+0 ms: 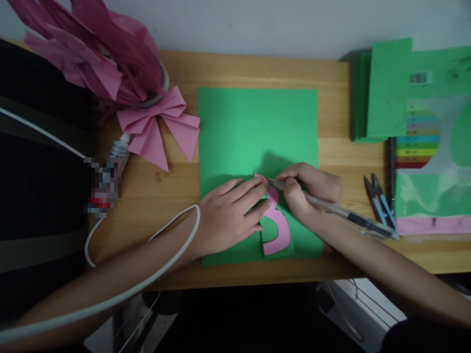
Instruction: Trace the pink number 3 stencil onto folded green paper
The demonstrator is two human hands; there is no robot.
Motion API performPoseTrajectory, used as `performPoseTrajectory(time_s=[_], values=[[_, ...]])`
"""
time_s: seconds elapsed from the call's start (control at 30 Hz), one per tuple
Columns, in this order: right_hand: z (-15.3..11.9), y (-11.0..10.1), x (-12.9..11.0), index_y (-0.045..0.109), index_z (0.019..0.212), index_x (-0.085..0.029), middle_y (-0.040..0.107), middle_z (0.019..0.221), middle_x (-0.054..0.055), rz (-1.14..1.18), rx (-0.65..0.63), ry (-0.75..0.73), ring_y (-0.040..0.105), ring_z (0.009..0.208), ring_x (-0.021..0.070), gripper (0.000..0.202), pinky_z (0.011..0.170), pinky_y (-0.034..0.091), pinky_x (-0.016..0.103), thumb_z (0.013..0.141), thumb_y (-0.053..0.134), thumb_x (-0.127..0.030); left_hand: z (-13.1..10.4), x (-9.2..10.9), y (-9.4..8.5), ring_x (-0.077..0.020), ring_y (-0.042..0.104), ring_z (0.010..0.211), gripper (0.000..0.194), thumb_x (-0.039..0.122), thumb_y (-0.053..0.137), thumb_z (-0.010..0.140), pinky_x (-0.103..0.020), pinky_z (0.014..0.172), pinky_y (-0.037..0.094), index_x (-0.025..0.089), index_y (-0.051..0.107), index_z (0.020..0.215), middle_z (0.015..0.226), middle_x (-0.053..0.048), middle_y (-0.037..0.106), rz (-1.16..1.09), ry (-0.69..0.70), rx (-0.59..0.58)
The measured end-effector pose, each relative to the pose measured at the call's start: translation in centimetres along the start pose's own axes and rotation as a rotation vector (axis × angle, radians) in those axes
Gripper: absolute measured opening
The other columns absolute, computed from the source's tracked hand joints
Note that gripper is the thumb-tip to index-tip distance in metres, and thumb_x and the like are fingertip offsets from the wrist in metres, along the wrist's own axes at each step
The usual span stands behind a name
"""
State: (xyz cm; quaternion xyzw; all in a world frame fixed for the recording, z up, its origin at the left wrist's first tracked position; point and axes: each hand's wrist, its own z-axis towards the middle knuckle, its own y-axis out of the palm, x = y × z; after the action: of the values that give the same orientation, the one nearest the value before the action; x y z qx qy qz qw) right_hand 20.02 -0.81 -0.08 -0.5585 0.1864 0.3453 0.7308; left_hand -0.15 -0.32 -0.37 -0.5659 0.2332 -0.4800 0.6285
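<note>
A large green sheet [253, 127] lies flat on the wooden table. On its lower right part rests a pink curved cutout with a dark outline [282, 230], shaped like a 3, with a darker green piece partly visible beneath it. My left hand [231, 215] lies spread over the sheet, its fingertips on the left edge of the cutout. Pinched in my right hand [307, 189] is a pen [342, 212], its tip touching down near the cutout's upper right edge.
Pink folded paper bows [158, 122] and a glue tube [112, 171] are at the left. Small blue-handled snips [380, 203], stacked green cards [390, 88] and a paper pack [437, 191] lie right. A white cable [147, 282] crosses my left forearm.
</note>
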Motion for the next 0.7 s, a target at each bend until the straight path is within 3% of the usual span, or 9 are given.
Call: performPoseTrajectory(time_s=[0.3, 0.7], values=[[-0.46, -0.34, -0.08, 0.064, 0.074, -0.025, 0.068, 0.061, -0.002, 0.014, -0.012, 0.029, 0.061, 0.051, 0.0128, 0.020, 0.051, 0.050, 0.025, 0.084, 0.048, -0.018, 0.00, -0.03, -0.08, -0.0282, 0.055, 0.130, 0.040, 0.038, 0.067, 0.089, -0.039, 0.103, 0.044, 0.014, 0.063, 0.120, 0.135, -0.016, 0.061, -0.002, 0.015, -0.018], [-0.46, -0.29, -0.33, 0.063, 0.071, -0.024, 0.067, 0.059, -0.003, 0.030, 0.008, 0.026, 0.060, 0.049, 0.0112, 0.020, 0.049, 0.048, 0.023, 0.083, 0.049, -0.016, -0.19, 0.00, -0.07, -0.0290, 0.052, 0.130, 0.038, 0.034, 0.056, 0.096, -0.039, 0.100, 0.043, 0.012, 0.060, 0.127, 0.128, -0.009, 0.066, 0.056, 0.060, -0.058]])
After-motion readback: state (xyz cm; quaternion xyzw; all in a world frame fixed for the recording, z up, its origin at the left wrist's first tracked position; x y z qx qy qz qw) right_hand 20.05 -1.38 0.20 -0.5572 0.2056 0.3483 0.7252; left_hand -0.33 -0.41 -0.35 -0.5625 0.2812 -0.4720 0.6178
